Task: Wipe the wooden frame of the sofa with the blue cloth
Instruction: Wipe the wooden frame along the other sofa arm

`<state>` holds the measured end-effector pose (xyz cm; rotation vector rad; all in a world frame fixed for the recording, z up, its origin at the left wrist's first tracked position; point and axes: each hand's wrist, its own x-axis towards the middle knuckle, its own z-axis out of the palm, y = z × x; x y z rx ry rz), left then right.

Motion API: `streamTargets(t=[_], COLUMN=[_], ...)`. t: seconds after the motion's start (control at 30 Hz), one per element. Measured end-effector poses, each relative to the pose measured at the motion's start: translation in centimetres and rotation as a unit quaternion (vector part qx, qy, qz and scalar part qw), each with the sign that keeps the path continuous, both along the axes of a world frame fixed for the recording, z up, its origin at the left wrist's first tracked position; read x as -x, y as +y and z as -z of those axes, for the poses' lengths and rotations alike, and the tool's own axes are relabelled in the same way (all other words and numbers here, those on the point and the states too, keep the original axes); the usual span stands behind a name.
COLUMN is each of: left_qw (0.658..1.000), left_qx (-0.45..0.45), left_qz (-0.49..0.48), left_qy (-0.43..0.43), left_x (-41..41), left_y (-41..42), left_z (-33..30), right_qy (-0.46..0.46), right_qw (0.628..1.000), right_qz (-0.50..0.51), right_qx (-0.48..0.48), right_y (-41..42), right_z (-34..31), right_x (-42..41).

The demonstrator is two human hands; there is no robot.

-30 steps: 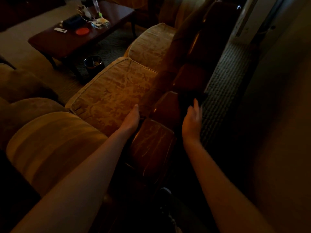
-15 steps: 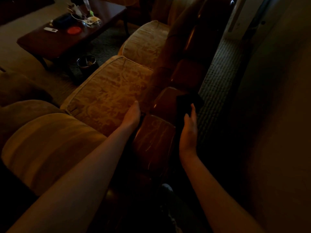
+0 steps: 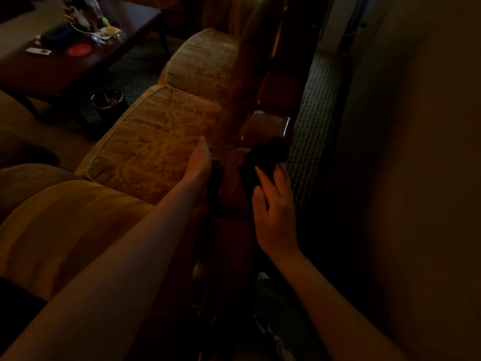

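Head view: right hand [image 3: 274, 214] presses the dark cloth [image 3: 263, 162] flat-fingered onto the sofa's wooden frame [image 3: 265, 126]. Left hand [image 3: 200, 160] rests at the cushion [image 3: 156, 147] edge; its fingers are hidden.

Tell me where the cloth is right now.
The cloth lies on the sofa's wooden frame, right of centre in the head view, under the right hand's fingertips.

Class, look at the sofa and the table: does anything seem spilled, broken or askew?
Nothing stands out. The right hand presses the cloth on the wooden frame; the cushions sit level. The room is too dark for fine damage.
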<state>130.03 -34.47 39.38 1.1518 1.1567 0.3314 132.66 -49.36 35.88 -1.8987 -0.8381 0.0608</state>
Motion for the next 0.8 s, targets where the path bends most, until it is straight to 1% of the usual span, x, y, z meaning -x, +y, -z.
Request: streamTargets(t=[0.03,0.07,0.17,0.2,0.33,0.43,0.5,0.6,0.67,0.8], left_qw=[1.000,1.000,1.000,1.000,0.999,0.999,1.000,0.999,0.999,0.998], left_qx=[0.005,0.008,0.007,0.007,0.016,0.019,0.018,0.002,0.000,0.003], left_qz=[-0.005,-0.005,-0.017,-0.022,-0.015,-0.005,0.009,0.026,0.028,0.030], left_qy=[-0.008,-0.011,-0.020,-0.020,-0.026,-0.028,-0.023,-0.029,-0.044,-0.063], left_x=[0.6,1.3,4.0,4.8,7.3,8.3,8.5,8.3,8.0,7.5], left_y=[0.2,0.2,0.4,0.4,-0.4,-0.8,-1.0,-1.5,-1.8,-1.0], left_z=[0.0,-0.1,0.1,0.1,0.6,1.1,1.1,1.0,1.0,0.9], right_qy=[-0.015,0.001,0.088,0.096,0.034,-0.087,-0.148,-0.202,-0.217,-0.203], right_qw=[1.000,0.999,0.990,0.987,0.977,0.964,0.955,0.945,0.941,0.944], right_qz=[0.001,0.001,-0.001,-0.004,-0.008,-0.023,-0.038,-0.073,-0.086,-0.104], right_qx=[0.019,0.040,0.111,0.133,0.212,0.251,0.255,0.245,0.245,0.239], right_y=[0.2,0.6,2.9,3.6,4.1,2.4,0.9,-1.1,-1.6,-0.4], right_z=[-0.1,-0.4,-2.2,-2.6,-3.1,-3.0,-3.0,-2.6,-2.5,-2.6], right_x=[-0.6,-1.7,-5.8,-6.9,-6.8,-3.0,0.4,4.0,4.5,2.7])
